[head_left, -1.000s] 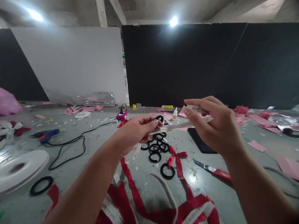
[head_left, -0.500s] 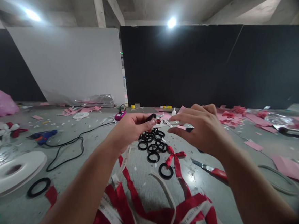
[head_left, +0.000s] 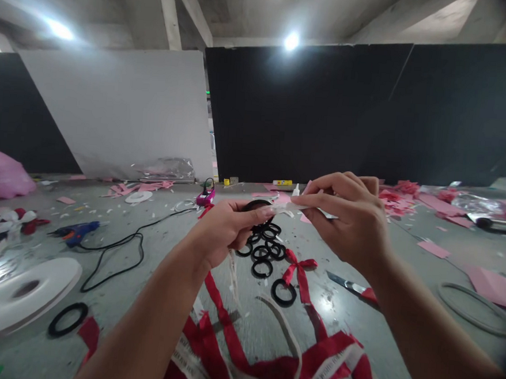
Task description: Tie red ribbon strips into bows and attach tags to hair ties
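My left hand (head_left: 228,225) is closed on a black ring (head_left: 258,204) above the middle of the table. From its fingertips a short white strip (head_left: 287,207) stretches to the right. The thumb and fingers of my right hand (head_left: 349,213) pinch the other end of that strip. Below the hands lies a pile of black rings (head_left: 268,251). Beside the pile, a red ribbon bow (head_left: 297,265) rests next to a single black ring (head_left: 283,293). Red ribbons (head_left: 275,370) with printed white ones are heaped at the near edge.
To the left are a blue glue gun (head_left: 76,232) with a black cord, a white spool (head_left: 25,289) and a loose black ring (head_left: 67,319). A red-handled knife (head_left: 350,285) lies at right, near pink paper scraps (head_left: 434,249). Dark panels stand behind.
My right hand has closed on the white strip, which now spans both hands. The black ring in my left hand has turned and shows more of its loop.
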{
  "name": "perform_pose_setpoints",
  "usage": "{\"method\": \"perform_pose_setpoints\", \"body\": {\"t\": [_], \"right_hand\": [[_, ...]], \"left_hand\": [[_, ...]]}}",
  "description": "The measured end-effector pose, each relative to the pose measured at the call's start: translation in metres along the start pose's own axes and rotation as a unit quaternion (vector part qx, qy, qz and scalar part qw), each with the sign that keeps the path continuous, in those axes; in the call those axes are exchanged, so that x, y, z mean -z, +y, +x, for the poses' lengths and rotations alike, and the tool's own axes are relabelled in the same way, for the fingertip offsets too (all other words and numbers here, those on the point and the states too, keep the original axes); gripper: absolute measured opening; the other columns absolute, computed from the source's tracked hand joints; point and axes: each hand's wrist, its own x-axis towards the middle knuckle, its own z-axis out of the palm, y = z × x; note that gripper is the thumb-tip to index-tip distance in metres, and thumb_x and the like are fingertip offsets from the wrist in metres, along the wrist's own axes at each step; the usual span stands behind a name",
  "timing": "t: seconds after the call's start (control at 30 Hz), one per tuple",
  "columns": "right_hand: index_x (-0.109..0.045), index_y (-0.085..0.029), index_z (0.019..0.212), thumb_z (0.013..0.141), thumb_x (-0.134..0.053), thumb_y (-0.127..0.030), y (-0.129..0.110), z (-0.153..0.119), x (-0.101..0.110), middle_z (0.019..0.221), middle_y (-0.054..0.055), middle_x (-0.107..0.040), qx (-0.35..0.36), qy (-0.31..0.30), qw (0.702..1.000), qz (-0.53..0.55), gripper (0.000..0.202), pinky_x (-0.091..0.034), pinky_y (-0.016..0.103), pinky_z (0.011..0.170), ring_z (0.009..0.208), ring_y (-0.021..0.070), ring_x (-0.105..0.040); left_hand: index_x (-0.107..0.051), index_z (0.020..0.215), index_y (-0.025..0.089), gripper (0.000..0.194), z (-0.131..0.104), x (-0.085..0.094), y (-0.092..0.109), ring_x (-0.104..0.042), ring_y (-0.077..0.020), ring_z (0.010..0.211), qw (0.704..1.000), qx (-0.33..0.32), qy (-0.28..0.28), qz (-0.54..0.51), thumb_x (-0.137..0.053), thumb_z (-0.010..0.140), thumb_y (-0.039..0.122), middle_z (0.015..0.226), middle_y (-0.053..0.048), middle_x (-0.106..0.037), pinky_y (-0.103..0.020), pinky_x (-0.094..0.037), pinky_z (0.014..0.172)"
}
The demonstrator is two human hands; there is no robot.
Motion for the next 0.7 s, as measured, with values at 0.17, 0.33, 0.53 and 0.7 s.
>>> {"method": "perform_pose_setpoints", "body": {"t": [0.17, 0.33, 0.53, 0.7], "right_hand": [[-0.077, -0.027, 0.084, 0.087, -0.064, -0.017, 0.008, -0.004, -0.005, 0.087, 0.003, -0.070, -0.018, -0.031, 0.999, 0.011, 0.017, -0.036, 0.038, 0.074, 0.079, 0.0192, -0.060], [-0.077, -0.025, 0.086, 0.085, -0.064, -0.016, 0.013, -0.005, -0.008, 0.087, 0.005, -0.070, -0.054, -0.039, 0.998, 0.021, 0.016, -0.041, 0.038, 0.073, 0.082, 0.0212, -0.059], [-0.076, -0.028, 0.086, 0.086, -0.062, -0.017, 0.009, -0.003, -0.004, 0.087, 0.004, -0.071, -0.066, -0.047, 0.997, 0.004, 0.018, -0.040, 0.038, 0.073, 0.081, 0.0217, -0.059], [-0.075, -0.028, 0.086, 0.085, -0.061, -0.015, 0.008, -0.003, -0.003, 0.088, 0.003, -0.071, -0.069, -0.046, 0.997, 0.002, 0.019, -0.039, 0.038, 0.071, 0.080, 0.0217, -0.059]], "left_hand": [[-0.062, 0.067, 0.017, 0.022, 0.002, -0.002, 0.000, -0.014, -0.0024, 0.038, 0.999, -0.013, 0.039, -0.013, -0.080, 0.068, 0.029, 0.047, 0.010, -0.026, -0.024, -0.005, 0.037], [-0.060, 0.065, 0.017, 0.021, 0.002, -0.003, 0.001, -0.013, -0.0027, 0.037, 0.998, -0.019, 0.064, 0.005, -0.078, 0.068, 0.028, 0.045, 0.011, -0.023, -0.024, -0.005, 0.038], [-0.056, 0.062, 0.017, 0.020, 0.003, -0.004, 0.001, -0.013, -0.0025, 0.037, 0.998, -0.020, 0.056, 0.010, -0.074, 0.069, 0.025, 0.045, 0.011, -0.024, -0.023, -0.006, 0.038], [-0.057, 0.062, 0.018, 0.019, 0.004, -0.006, 0.000, -0.013, -0.0028, 0.036, 0.997, -0.018, 0.074, 0.013, -0.073, 0.069, 0.026, 0.041, 0.011, -0.024, -0.023, -0.007, 0.036]]}}
